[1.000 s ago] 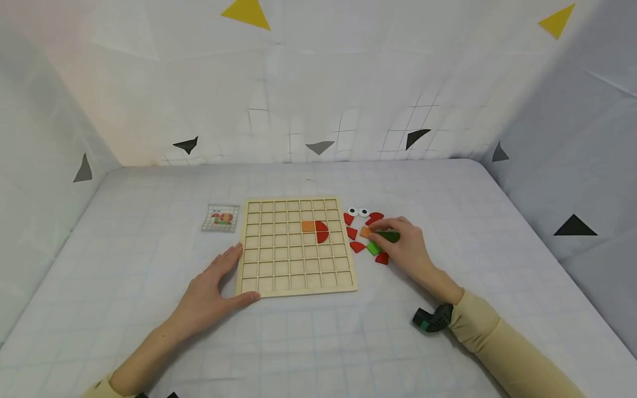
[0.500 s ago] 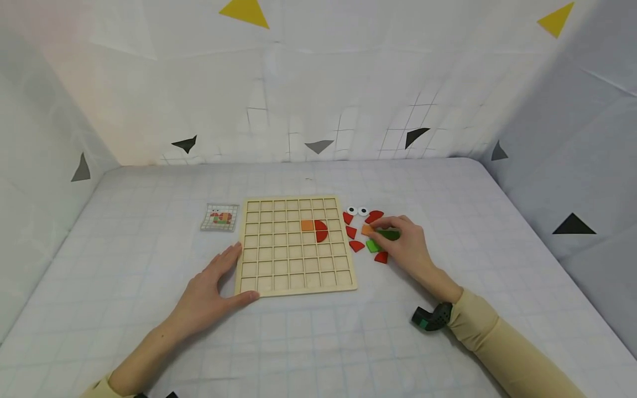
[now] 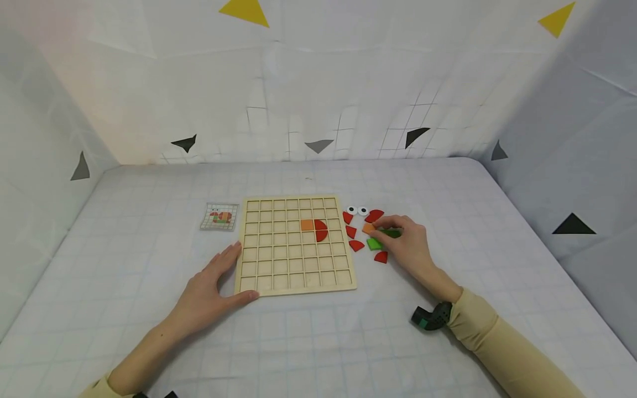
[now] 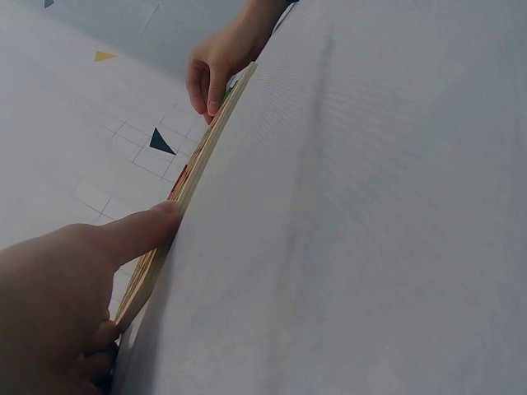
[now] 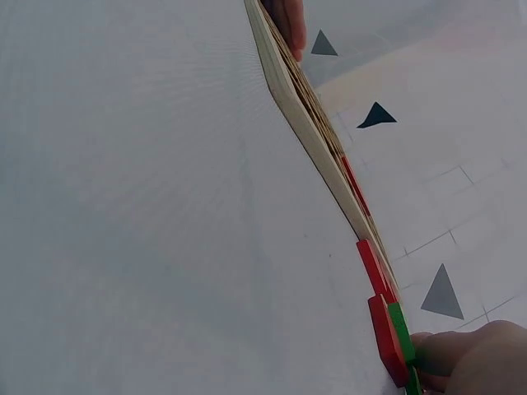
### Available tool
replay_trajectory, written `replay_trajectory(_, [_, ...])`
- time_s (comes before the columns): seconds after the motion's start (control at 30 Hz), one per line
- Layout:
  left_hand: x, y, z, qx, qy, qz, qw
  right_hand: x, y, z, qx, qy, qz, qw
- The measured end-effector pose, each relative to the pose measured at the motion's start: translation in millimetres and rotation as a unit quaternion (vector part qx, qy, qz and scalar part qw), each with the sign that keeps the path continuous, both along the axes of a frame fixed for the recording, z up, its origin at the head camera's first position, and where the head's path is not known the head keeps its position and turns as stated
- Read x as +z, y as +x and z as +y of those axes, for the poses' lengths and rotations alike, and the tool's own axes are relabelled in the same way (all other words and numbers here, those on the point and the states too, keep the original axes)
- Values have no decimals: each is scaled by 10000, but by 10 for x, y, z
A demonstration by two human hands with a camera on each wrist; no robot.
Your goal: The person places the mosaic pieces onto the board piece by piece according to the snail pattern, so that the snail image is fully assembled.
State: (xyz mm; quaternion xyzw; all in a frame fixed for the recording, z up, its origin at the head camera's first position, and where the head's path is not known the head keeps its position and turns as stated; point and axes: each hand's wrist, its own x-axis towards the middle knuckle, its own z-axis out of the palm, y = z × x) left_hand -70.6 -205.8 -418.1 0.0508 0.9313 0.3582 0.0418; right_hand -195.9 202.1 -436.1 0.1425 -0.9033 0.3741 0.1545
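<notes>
Right of the grid board (image 3: 281, 252), R hand (image 3: 409, 243) seems to pinch orange tile (image 3: 368, 228) by its edge, thumb & finger nearly closed. Best lift straight up, clear of light-green pc (image 3: 374, 244), w/ L hand (image 3: 211, 287), spread, bracing board.

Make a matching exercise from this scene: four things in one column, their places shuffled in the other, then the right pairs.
Things
1. Small square card with a printed picture
2. Two round white pieces with black dots
3. Red half-round shape
4. The person's left hand

Places
A. Touching the left and near edges of the square wooden grid board
B. In the grid, beside an orange square piece
C. Lying to the left of the board
D. Outside the board, off its far right corner

Pairs: 1-C, 2-D, 3-B, 4-A
</notes>
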Motion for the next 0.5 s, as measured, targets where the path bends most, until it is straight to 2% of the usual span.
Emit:
replay_trajectory(0.3, [17, -13, 17, -37, 0, -68, 10000, 90, 46, -23, -45, -109, -62, 9999])
replay_trajectory(0.5, [12, -3, 3, -17, -21, -86, 10000, 187, 124, -182, 562, -287, -22, 9980])
